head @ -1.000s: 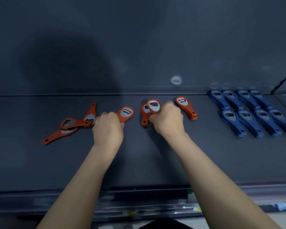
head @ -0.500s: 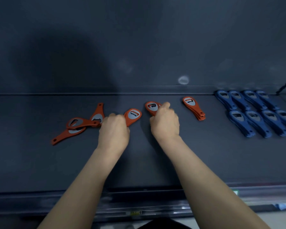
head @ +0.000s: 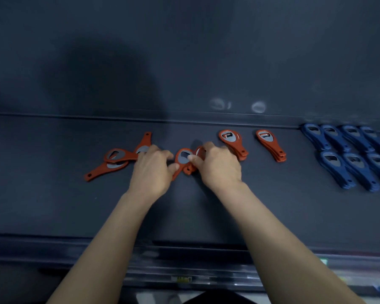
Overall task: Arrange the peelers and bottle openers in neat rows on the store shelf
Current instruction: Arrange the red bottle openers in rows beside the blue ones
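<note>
Hands together on a dark store shelf point(head: 53, 205), left hand point(head: 151, 170) pinching an orange bottle opener point(head: 183, 157), right hand point(head: 219, 167) with fingers curled round a second opener point(head: 199, 151) touching it, loose orange openers point(head: 116, 160) left, two orange stacks point(head: 233, 143) and blue rows point(head: 349, 156) right.

The left hand point(head: 152, 172) and right hand point(head: 220, 168) are bare, with arms point(head: 101, 249) uncovered to the frame's edge.
</note>
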### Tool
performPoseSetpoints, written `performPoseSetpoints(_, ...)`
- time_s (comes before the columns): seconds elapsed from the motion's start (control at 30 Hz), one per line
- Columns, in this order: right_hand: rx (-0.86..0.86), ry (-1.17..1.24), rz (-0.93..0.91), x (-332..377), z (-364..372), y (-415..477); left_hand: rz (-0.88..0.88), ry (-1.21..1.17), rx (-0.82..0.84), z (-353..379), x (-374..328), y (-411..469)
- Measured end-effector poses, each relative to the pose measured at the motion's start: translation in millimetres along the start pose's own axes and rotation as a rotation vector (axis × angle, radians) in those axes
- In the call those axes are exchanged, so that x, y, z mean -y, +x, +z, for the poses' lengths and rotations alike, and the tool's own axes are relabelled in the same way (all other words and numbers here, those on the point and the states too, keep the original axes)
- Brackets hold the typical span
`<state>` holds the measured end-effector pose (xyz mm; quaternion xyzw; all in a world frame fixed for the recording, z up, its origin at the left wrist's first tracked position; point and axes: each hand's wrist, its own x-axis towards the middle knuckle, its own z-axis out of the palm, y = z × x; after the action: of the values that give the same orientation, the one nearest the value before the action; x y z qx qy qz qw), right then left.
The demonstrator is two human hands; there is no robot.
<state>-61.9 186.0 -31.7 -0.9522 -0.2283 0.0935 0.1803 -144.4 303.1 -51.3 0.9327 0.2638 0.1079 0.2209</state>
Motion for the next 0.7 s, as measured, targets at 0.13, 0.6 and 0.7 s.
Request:
performPoseSetpoints(0.13,0.044,0.023,-0.073,8,5,2,-0.005,-0.033,0.05,-4,7,-4)
performPoseSetpoints(0.6,-0.099,-0.033,-0.274,14,8,1,-0.27,0.249,-0.199,-22,33,-4)
performPoseSetpoints(0.7,-0.013,-0.022,-0.356,25,12,-3,-0.315,0.188,-0.022,-27,45,-7)
